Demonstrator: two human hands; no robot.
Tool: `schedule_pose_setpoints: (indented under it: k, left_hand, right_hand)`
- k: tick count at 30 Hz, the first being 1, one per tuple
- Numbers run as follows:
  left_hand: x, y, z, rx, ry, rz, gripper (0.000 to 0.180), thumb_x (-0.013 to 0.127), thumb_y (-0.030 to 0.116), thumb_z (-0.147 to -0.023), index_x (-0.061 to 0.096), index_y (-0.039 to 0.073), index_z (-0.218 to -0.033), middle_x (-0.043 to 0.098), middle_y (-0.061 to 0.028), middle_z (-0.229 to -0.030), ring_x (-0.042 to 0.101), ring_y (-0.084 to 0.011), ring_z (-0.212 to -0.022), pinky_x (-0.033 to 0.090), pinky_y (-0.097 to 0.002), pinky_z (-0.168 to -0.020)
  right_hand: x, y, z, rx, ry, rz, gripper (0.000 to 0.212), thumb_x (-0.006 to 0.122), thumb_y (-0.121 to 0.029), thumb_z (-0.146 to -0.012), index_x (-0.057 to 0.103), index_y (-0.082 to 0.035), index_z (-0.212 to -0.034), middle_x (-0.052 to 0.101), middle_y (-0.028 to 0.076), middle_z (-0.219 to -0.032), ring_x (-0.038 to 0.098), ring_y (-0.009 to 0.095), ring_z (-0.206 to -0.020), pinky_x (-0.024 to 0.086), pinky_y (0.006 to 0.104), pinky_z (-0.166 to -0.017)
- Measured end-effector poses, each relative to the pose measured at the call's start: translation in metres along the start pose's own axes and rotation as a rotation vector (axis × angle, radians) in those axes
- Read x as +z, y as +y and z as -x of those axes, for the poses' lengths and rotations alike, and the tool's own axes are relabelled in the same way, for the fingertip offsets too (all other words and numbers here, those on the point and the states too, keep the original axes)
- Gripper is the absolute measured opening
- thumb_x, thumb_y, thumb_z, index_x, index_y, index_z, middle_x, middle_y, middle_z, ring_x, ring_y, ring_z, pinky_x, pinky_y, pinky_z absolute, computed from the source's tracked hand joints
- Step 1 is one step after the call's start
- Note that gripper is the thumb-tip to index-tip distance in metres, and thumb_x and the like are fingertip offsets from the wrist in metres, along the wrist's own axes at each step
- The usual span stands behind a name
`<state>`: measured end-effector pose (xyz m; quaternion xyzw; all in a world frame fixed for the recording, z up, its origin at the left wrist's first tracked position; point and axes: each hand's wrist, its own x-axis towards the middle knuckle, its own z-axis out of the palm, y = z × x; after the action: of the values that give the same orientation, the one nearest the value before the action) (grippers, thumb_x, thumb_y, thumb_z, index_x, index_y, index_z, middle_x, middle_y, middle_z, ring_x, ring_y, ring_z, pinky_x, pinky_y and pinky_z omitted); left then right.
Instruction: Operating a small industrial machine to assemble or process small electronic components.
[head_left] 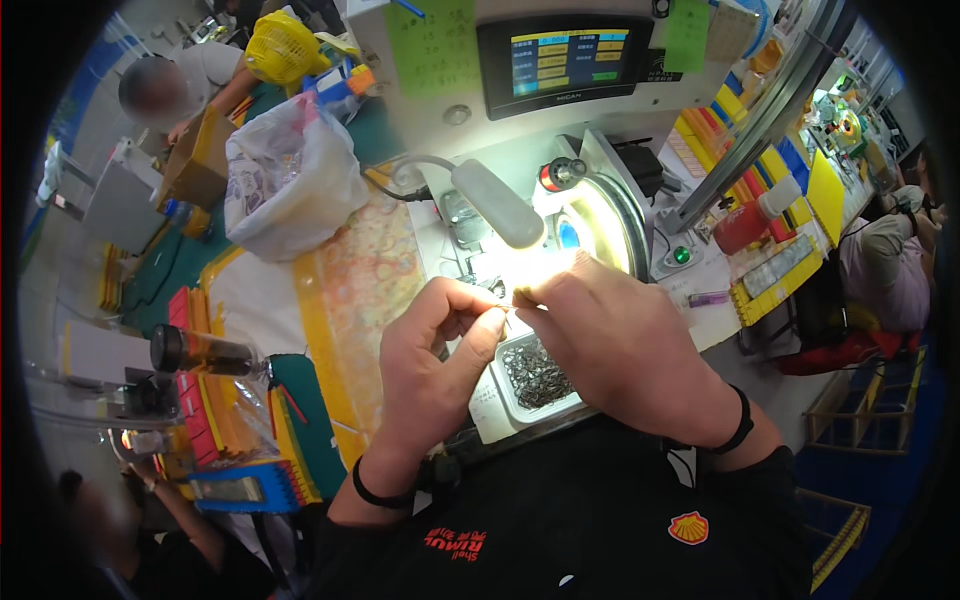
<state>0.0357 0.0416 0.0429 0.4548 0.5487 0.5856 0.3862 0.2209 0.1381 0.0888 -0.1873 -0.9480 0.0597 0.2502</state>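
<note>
My left hand (440, 355) and my right hand (610, 340) meet in front of a white machine (420, 130), under a bright lamp (500, 205). Thumb and forefinger of each hand are pinched together, the fingertips almost touching. Whatever they hold is too small and too glared to name. Just below the fingers stands a white tray (512, 408) with many small dark wire-like metal pieces (538, 375). Behind my right hand a round, brightly lit part of the machine (625, 215) partly shows. Black bands circle both wrists.
A lit screen (565, 65) sits on the machine. To the left are a white bag-lined bin (290, 180), a dark-capped bottle (205, 352) and yellow trays (330, 350). At right stand a red bottle (745, 230) and a metal post (760, 120). Other people work on both sides.
</note>
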Motion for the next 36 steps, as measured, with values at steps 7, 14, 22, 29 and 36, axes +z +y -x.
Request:
schedule_pose_setpoints:
  k: [7, 14, 22, 29, 36]
  left_hand:
    - [-0.018, 0.012, -0.003, 0.012, -0.065, 0.057, 0.008, 0.068, 0.001, -0.101, 0.066, -0.001, -0.109, 0.063, 0.0007, -0.09, 0.056, -0.0039, -0.075, 0.046, -0.021, -0.068]
    - [-0.021, 0.015, -0.009, 0.071, -0.181, -0.057, 0.005, 0.07, 0.0, -0.099, 0.069, 0.002, -0.104, 0.063, 0.0024, -0.092, 0.055, -0.0036, -0.08, 0.042, -0.0211, -0.064]
    - [-0.018, 0.018, -0.01, 0.161, -0.185, -0.282, 0.006, 0.071, 0.0, -0.097, 0.068, 0.003, -0.102, 0.065, -0.0009, -0.09, 0.057, -0.0062, -0.078, 0.043, -0.0235, -0.063]
    - [-0.017, 0.02, -0.007, 0.147, -0.165, -0.249, 0.006, 0.071, 0.001, -0.097, 0.068, 0.003, -0.102, 0.066, -0.0018, -0.089, 0.059, -0.0073, -0.078, 0.045, -0.0239, -0.064]
    - [-0.016, 0.018, -0.004, 0.145, -0.137, -0.186, 0.005, 0.071, 0.003, -0.098, 0.068, 0.002, -0.103, 0.067, -0.0013, -0.089, 0.056, -0.0057, -0.075, 0.044, -0.0233, -0.063]
  right_hand:
    - [0.008, -0.01, 0.016, 0.403, 0.069, -0.677, 0.021, 0.069, -0.019, -0.103, 0.065, -0.001, -0.114, 0.064, 0.014, -0.086, 0.065, 0.026, -0.071, 0.049, 0.0386, -0.061]
    - [0.007, -0.009, 0.011, 0.705, -0.116, -1.202, 0.03, 0.068, -0.026, -0.107, 0.072, 0.004, -0.108, 0.06, 0.0, -0.067, 0.051, 0.005, -0.061, 0.042, 0.0258, -0.057]
    - [0.012, -0.001, 0.014, 0.791, -0.223, -1.487, 0.029, 0.07, -0.029, -0.105, 0.074, -0.001, -0.103, 0.058, -0.004, -0.068, 0.047, 0.003, -0.059, 0.035, 0.0223, -0.054]
    - [0.017, -0.001, 0.015, 0.804, -0.234, -1.649, 0.028, 0.074, -0.025, -0.102, 0.071, 0.003, -0.099, 0.055, -0.004, -0.07, 0.042, 0.002, -0.057, 0.032, 0.021, -0.053]
    - [0.029, -0.011, 0.017, 0.752, -0.03, -1.554, 0.029, 0.071, -0.026, -0.104, 0.072, 0.003, -0.104, 0.064, -0.001, -0.075, 0.052, 0.003, -0.061, 0.042, 0.0217, -0.056]
